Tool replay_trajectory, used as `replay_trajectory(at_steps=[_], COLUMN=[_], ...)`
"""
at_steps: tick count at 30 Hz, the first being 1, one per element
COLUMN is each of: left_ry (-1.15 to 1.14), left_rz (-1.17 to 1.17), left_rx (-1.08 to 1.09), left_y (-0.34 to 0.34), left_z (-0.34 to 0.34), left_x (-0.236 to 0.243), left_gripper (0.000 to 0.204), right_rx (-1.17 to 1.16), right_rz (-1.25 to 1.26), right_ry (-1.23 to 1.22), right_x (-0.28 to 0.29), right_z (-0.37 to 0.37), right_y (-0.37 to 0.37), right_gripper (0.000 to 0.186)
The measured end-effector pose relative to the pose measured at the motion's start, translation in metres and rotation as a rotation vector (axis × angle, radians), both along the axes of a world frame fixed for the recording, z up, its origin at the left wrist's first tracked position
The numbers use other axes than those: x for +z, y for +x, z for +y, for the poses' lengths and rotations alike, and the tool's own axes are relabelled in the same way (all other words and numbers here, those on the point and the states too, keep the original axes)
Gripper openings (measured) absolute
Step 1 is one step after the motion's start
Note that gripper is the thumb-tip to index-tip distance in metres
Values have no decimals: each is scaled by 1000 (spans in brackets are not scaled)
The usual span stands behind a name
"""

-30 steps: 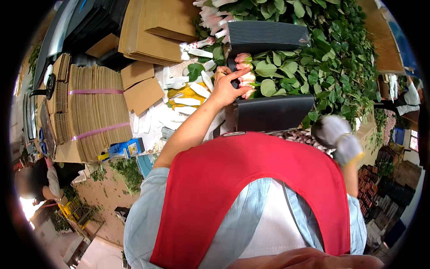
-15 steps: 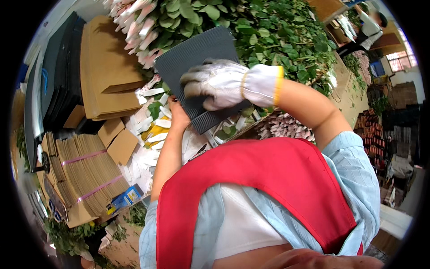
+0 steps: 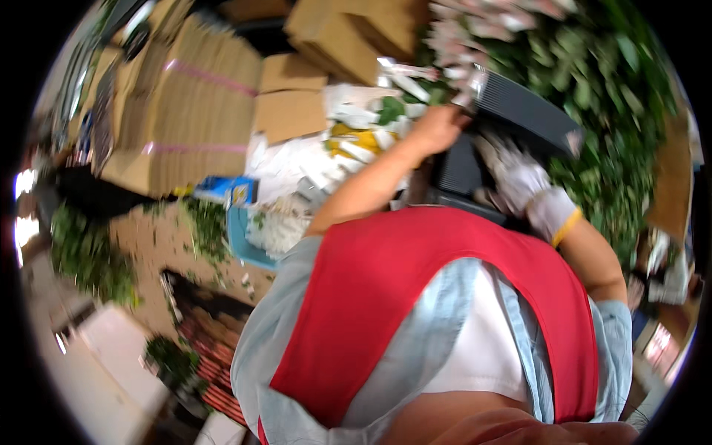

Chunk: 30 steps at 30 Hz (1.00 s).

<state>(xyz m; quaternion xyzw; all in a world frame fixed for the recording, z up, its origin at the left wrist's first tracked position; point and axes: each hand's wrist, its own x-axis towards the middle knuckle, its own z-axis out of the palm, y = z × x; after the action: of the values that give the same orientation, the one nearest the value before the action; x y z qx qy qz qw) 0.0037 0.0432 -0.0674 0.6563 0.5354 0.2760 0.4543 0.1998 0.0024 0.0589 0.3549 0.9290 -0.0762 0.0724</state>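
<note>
A black corrugated sheet (image 3: 530, 111), now bent into panels, is in front of my chest at the right. My bare left hand (image 3: 443, 127) grips its left edge, fingers curled at a shiny clear strip. Between the raised upper panel and the lower panel (image 3: 460, 169) is my right hand (image 3: 515, 172), in a grey-and-white work glove with a yellow cuff. Its fingers and thumb close on the sheet, though blur and the upper panel hide part of them. Leafy green stems (image 3: 593, 89) lie right beyond the sheet, with pink-and-white wrapped heads (image 3: 489, 33) at their left.
Strapped flat cardboard (image 3: 200, 96) stands at the left, beside a brown carton (image 3: 356, 33). White strips and a yellow item (image 3: 352, 141) litter the worktop. A blue-and-yellow box (image 3: 226, 190) sits above a light-blue tub (image 3: 241, 237). Cut leaves lie on the floor at lower left.
The view has swung left. The sheet, nearly flat before, is now folded, with its upper panel raised. My gloved hand has moved from on top of it to between the panels.
</note>
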Motion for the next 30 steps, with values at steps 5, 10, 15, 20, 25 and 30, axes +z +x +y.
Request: replay_trajectory(at_steps=[5, 10, 15, 20, 25, 30], left_ry=[198, 204, 418, 124, 170, 118], left_rz=[-8, -95, -110, -37, 175, 201], left_rx=[70, 47, 81, 72, 15, -18], left_y=[3, -33, -29, -6, 10, 3], left_z=[-29, -81, -68, 9, 8, 5], left_x=[10, 18, 7, -58, 11, 12], left_gripper=[29, 28, 27, 27, 29, 28], right_rx=[237, 304, 344, -543, -1071, -1038], right_rz=[-122, 247, 159, 351, 217, 421], right_ry=[-199, 394, 115, -979, -1005, -910], right_x=[35, -81, -18, 93, 65, 8], right_z=[36, 38, 26, -5, -3, -6], right_y=[-157, -313, -252, -31, 38, 28], right_gripper=[43, 37, 25, 32, 40, 31])
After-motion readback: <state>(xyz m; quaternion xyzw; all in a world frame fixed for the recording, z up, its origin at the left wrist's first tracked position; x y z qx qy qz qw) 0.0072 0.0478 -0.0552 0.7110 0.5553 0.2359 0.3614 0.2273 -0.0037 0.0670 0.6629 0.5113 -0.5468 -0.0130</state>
